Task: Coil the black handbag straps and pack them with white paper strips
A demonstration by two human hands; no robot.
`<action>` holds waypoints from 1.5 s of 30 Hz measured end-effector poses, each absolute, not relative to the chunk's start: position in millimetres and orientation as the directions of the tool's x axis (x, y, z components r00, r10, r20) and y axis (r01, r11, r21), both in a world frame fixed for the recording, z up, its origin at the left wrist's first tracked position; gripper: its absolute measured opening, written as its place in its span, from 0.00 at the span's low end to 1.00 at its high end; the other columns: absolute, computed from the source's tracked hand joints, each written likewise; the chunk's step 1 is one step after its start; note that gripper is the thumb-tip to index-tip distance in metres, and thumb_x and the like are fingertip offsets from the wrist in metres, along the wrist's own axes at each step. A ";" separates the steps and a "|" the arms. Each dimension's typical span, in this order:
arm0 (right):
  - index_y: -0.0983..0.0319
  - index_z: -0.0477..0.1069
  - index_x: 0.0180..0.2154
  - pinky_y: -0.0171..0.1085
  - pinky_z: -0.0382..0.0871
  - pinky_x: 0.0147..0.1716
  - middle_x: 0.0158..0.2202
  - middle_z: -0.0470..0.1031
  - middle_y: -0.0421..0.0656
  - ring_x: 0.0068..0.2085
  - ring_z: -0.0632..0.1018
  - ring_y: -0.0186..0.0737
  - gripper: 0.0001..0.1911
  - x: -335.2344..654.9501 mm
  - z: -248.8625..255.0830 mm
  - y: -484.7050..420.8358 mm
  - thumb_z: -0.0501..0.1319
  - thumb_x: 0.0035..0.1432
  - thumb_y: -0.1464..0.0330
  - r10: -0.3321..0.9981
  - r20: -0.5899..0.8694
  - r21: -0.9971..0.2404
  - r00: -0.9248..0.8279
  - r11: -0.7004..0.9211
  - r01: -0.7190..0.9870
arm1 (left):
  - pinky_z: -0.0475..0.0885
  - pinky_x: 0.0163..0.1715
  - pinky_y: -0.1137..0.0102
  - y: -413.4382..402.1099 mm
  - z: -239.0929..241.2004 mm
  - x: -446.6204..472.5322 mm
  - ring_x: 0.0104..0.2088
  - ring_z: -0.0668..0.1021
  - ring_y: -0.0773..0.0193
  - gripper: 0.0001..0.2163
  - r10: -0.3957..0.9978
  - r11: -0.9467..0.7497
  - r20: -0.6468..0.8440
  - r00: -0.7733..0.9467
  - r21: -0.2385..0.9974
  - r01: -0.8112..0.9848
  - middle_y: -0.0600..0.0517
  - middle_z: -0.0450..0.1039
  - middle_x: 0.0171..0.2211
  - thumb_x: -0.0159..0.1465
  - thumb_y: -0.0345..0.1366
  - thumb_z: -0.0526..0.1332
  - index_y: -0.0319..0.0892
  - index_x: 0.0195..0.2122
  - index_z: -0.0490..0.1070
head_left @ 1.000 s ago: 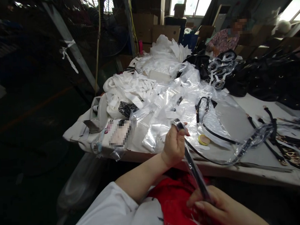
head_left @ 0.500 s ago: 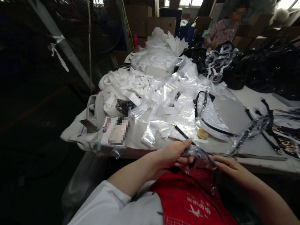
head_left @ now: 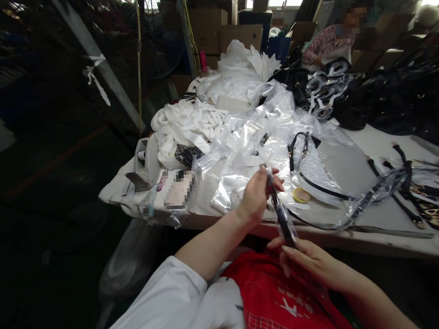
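Observation:
A black strap (head_left: 282, 216) wrapped in clear plastic runs between my two hands, above the table's front edge and my red apron. My left hand (head_left: 256, 194) is closed round its upper end, where a bit of metal hardware shows at the fingertips. Lower down, my right hand (head_left: 305, 261) holds the strap between thumb and fingers. A thin black strap (head_left: 316, 224) trails from near my hands to the right along the table edge. Close by on the table lies a small round yellow-rimmed tin (head_left: 301, 195).
Clear plastic sleeves (head_left: 237, 149) spread over the table, with white strips (head_left: 188, 122) heaped behind. A tape dispenser (head_left: 145, 163) stands at the left corner. Plastic-wrapped straps (head_left: 377, 196) lie to the right, below black bags (head_left: 394, 98). A person (head_left: 326, 43) is at the far right.
My left hand has moved up and forward with one end of the strap. The strap, bunched before, is now stretched out between both hands. The view has shifted slightly.

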State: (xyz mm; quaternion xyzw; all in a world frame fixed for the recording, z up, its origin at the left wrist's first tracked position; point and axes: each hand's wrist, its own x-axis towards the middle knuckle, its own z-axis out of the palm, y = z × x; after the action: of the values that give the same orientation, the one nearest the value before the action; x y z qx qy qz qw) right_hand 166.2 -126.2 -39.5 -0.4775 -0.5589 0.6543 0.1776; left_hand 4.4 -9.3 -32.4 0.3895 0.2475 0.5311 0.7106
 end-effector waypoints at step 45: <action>0.61 0.59 0.59 0.38 0.74 0.38 0.47 0.76 0.49 0.42 0.78 0.45 0.28 115.1 -93.4 -121.3 0.47 0.66 0.51 0.983 -0.153 -0.975 0.100 -0.166 0.144 | 0.71 0.42 0.69 -40.4 -82.3 -22.2 0.24 0.73 0.69 0.25 0.497 0.863 -0.224 0.838 0.233 -0.449 0.50 0.71 0.24 0.67 0.52 0.53 0.30 0.38 0.74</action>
State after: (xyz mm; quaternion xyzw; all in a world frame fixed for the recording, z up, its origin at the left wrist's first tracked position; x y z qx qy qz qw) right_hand 115.1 -121.3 -93.4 -0.5969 -0.4721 0.4764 0.4403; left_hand -22.2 -40.4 -82.3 0.0858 0.1396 0.2477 0.9549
